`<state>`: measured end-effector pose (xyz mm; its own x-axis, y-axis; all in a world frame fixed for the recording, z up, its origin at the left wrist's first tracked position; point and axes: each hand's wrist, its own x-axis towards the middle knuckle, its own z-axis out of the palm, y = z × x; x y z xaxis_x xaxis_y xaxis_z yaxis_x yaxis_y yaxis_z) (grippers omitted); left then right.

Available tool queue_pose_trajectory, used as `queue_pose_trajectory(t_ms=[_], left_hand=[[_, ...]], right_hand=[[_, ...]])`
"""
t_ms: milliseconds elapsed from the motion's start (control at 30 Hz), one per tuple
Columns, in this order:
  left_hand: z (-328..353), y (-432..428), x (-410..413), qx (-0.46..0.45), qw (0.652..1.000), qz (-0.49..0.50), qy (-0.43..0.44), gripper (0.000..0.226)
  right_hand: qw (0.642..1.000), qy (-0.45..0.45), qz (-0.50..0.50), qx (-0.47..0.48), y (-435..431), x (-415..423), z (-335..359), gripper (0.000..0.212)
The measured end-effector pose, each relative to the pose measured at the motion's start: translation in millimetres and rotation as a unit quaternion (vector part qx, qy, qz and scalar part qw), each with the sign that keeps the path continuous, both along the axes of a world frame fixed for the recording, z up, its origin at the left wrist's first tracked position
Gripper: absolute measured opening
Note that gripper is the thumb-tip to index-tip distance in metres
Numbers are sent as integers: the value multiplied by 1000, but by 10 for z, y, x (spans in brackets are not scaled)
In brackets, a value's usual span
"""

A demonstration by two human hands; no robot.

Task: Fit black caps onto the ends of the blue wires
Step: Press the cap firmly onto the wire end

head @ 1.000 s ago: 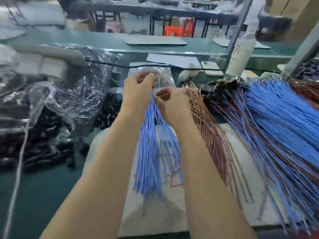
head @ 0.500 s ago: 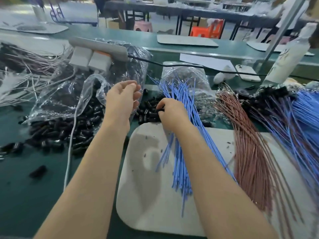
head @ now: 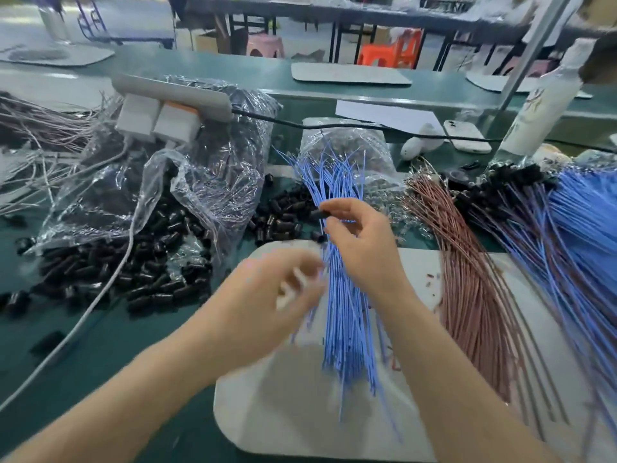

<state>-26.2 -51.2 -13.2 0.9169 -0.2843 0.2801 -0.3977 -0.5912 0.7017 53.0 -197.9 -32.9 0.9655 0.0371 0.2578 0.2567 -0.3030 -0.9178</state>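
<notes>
A bundle of blue wires stands fanned over the white mat. My right hand grips the bundle near its middle and pinches one black cap between thumb and forefinger. My left hand is blurred, just left of the bundle, with its fingertips close to the wires. Whether it holds anything is unclear. Loose black caps lie in a heap behind the mat.
An open plastic bag spills more black caps at the left, crossed by a white cable. Brown wires and capped blue wires lie on the right. A power strip, phone and bottle sit behind.
My left hand has come away from the cap heap, down and right to the bundle. My right hand has lifted slightly and now has a black cap in its fingertips.
</notes>
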Motion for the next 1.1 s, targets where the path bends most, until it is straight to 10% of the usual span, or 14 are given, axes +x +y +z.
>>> queue_pose_trajectory(t_ms=[133, 267, 533, 633, 767, 1100], left_hand=[[-16, -519, 636, -292, 927, 196, 126, 15], [-85, -701, 882, -476, 826, 178, 245, 29], [-217, -507, 1030, -582, 750, 176, 259, 12], [-232, -497, 1057, -603, 743, 167, 238, 9], [-284, -542, 1039, -587, 759, 183, 216, 5], [-332, -590, 1039, -549, 786, 194, 208, 8]], right_hand=[[995, -38, -63, 65, 75, 12, -12, 20], [991, -72, -116, -10, -12, 108, -39, 21], [997, -34, -63, 41, -61, 213, -82, 21], [982, -44, -158, -94, -191, 282, -159, 5], [929, 54, -156, -330, -185, 330, -284, 42], [971, 90, -152, -161, -318, 354, -189, 10]])
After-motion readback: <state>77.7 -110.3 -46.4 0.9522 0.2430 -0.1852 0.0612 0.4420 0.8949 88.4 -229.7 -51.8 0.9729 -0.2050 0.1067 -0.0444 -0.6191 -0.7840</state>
